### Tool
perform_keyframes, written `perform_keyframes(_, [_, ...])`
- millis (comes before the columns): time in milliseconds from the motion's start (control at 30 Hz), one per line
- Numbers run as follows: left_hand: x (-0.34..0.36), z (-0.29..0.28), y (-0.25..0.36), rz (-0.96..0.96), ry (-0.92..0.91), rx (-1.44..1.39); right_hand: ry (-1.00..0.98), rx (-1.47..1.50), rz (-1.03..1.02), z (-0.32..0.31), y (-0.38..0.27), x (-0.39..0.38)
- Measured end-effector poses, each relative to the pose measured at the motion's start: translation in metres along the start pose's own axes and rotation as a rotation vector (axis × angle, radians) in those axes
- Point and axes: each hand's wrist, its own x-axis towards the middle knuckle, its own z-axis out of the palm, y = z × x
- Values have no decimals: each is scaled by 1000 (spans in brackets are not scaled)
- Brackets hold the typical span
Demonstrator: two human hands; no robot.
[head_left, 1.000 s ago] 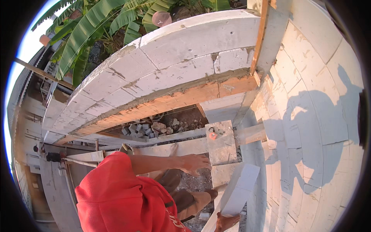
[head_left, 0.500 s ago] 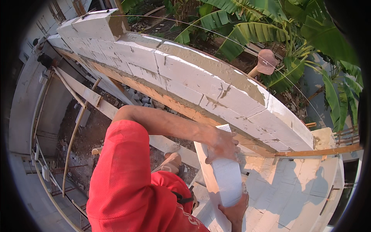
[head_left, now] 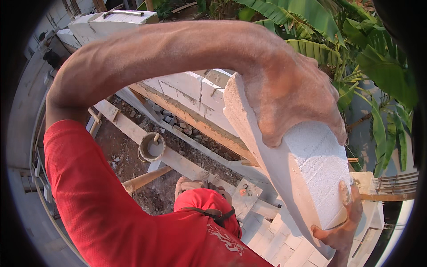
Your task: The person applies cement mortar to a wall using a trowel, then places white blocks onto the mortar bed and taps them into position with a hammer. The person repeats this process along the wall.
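I hold a long white lightweight concrete block point(head_left: 318, 164) up in front of me, tilted, to the right of my body. My left hand point(head_left: 289, 98) clasps its upper end from above, fingers spread over the far side. Near its lower end, my right hand point(head_left: 344, 218) grips the block with thumb and fingers on either side. Behind my left forearm runs the white block wall point(head_left: 178, 86); the forearm, hand and block hide much of its top, though a bit of grey mortar point(head_left: 217, 78) shows there.
A bucket point(head_left: 152, 147) stands on a plank point(head_left: 178, 164) below, beside a bamboo pole point(head_left: 147, 180). Rubble point(head_left: 169, 118) lies along the wall's foot. A metal bar point(head_left: 122, 13) rests on the far wall blocks. Banana plants point(head_left: 387, 66) grow beyond, and pale blocks point(head_left: 275, 231) lie lower right.
Both hands have lifted the block up and to the right, closer to me. My left arm now crosses in front of the wall. The bucket on the plank has come into sight.
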Motion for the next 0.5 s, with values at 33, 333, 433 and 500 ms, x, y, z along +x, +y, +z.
perform_keyframes(33, [-6, -15, 1, -8, 13, 37, -42, -245, -12, -25, -6, 9])
perform_keyframes(333, [-26, -118, -47, -125, 206, 313, 251, -513, -310, -103, -2, 177])
perform_keyframes(433, [-37, -130, -89, -171, 237, 330, 150, -359, -452, -83, -18, 244])
perform_keyframes(500, [-49, -133, -120, -202, 248, 327, 57, -265, -488, -60, -32, 278])
